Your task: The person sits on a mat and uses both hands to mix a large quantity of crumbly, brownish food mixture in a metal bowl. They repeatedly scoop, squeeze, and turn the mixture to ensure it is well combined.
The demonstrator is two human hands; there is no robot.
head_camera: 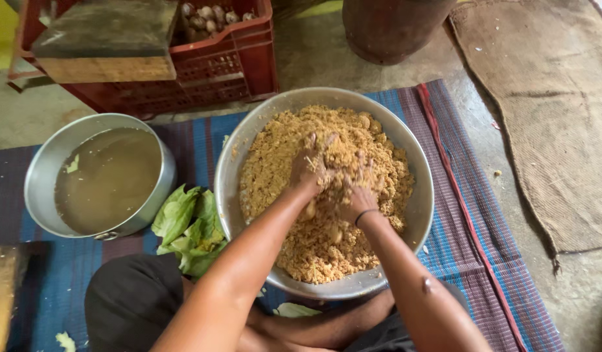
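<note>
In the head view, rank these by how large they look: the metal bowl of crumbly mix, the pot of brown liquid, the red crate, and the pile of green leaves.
1. Metal bowl, clearly largest.
2. Red crate and pot of brown liquid: similar; the crate is cut off by the frame and lies farther away, so no ranking.
3. Green leaves, smallest.

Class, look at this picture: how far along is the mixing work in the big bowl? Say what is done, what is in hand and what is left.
Done: the large metal bowl already holds a heap of crumbly tan mixture. In hand: the left hand and right hand are both pressed into it, working the middle. Left: pale lumps show unbroken, the green leaves lie unused beside the bowl, and the pan of brownish liquid stands apart.
</note>
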